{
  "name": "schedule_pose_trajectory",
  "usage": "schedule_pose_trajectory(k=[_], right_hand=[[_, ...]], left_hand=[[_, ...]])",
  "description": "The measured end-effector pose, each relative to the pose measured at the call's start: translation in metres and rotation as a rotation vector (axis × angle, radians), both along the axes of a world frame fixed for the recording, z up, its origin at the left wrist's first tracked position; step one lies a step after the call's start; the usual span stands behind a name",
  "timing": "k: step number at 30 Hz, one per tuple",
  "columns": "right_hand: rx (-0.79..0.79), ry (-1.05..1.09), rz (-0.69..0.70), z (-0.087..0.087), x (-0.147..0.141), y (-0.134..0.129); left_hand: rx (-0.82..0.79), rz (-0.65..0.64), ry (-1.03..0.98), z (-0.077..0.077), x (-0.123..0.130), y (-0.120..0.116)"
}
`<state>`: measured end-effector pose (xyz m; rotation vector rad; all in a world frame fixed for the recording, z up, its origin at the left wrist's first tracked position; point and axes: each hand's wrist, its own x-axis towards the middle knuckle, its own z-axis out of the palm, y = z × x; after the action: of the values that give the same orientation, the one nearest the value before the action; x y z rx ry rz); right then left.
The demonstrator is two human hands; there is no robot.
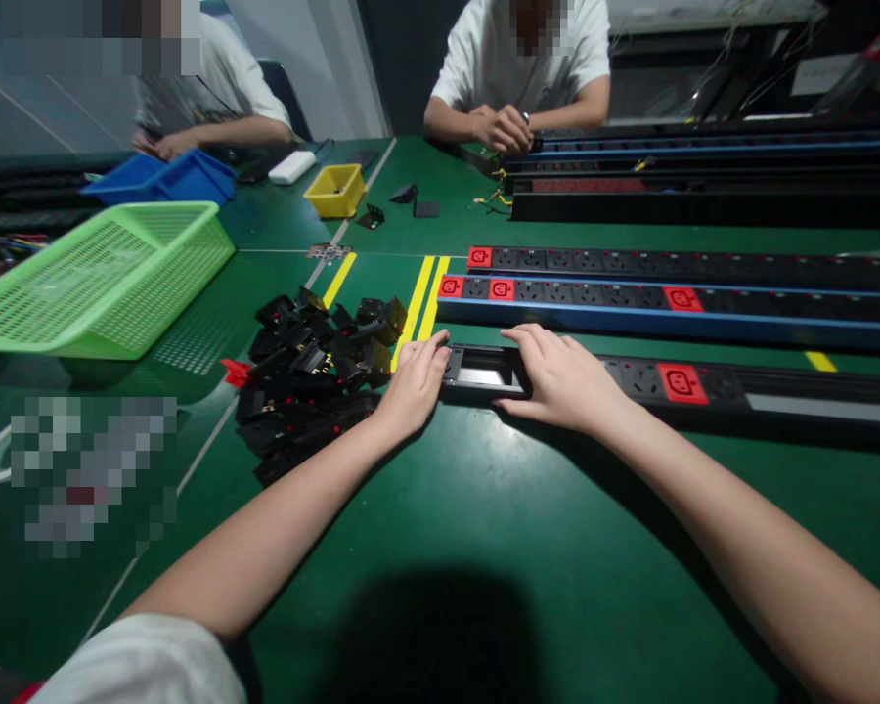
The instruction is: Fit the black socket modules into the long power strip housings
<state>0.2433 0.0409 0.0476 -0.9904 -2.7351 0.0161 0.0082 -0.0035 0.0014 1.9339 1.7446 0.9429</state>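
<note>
A black power strip (635, 374) lies across the green table in front of me, with one red socket (683, 383) and black sockets along it. Near its left end is an open slot (484, 370) with a pale inside. My left hand (413, 384) grips that left end, fingers bent together against it. Just right of the slot, my right hand (568, 381) spans the strip, fingers on the far edge and thumb at the near edge. What lies under the right palm is hidden. Left of my left hand is a heap of black socket modules (315, 367).
Beyond the strip lie blue-sided power strips (616, 318). A green basket (183, 284), blue bins (198, 181) and a yellow bin (335, 191) stand at the left and back. Two people in white shirts work across the table, one with hands (505, 130) by more strips.
</note>
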Motion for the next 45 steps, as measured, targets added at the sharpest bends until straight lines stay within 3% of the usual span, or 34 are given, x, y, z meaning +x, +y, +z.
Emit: schedule_pose_trajectory(k=[19,29,35,45], right_hand=[[0.017,-0.089,0.020,0.002,-0.002,0.000],[0.026,-0.096,0.025,0.000,-0.002,0.000],[0.031,-0.100,0.017,0.000,-0.003,0.000],[0.040,-0.102,0.016,-0.001,-0.002,0.000]], left_hand=[[0.005,-0.022,0.105,0.000,-0.004,0.001],[-0.023,-0.031,0.002,-0.005,-0.004,-0.001],[-0.033,-0.149,0.021,-0.006,0.001,-0.001],[-0.091,-0.227,-0.027,-0.009,-0.001,0.002]])
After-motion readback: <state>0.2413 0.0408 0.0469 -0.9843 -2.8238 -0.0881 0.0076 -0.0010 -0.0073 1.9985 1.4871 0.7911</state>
